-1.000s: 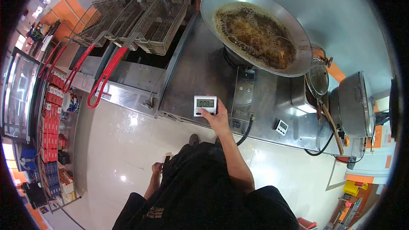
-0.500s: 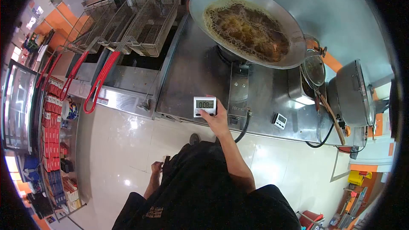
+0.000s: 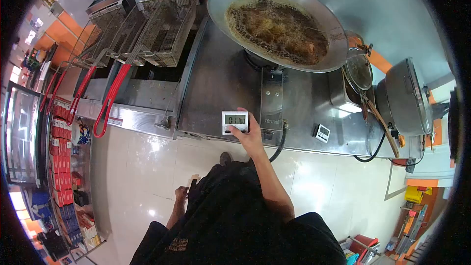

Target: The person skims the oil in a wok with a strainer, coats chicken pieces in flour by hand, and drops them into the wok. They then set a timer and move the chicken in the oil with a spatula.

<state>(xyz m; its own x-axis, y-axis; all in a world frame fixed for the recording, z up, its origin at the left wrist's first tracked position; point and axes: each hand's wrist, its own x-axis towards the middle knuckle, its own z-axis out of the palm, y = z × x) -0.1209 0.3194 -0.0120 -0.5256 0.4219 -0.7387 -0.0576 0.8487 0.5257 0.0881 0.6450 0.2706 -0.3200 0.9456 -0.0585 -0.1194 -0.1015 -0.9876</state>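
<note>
In my right hand (image 3: pixel 252 138) is a small white digital kitchen timer (image 3: pixel 228 117), its display facing me and reading about 0:11. My thumb presses near the buttons on its front, below the display. My left hand (image 3: pixel 181 194) hangs low beside the dark apron (image 3: pixel 230 206), its fingers curled by a dark narrow object I cannot make out. Beyond the timer, a large wok (image 3: pixel 338 44) of bubbling brown oil (image 3: pixel 274 29) stands on a burner. A second white timer (image 3: pixel 322 133) rests on the steel counter (image 3: pixel 221 78) to the right.
Wire fryer baskets (image 3: pixel 169 29) with red handles (image 3: pixel 112 100) stand at the left, handles jutting out over the front edge. At right are a strainer (image 3: pixel 359 68), a steel container (image 3: pixel 341 93) and a big pot (image 3: pixel 405 100). A black hose (image 3: pixel 280 147) hangs off the counter.
The timer display has gone from about 0:08 to about 0:11. My right thumb stays on the timer's front. The view has shifted slightly; my left hand hangs in the same place.
</note>
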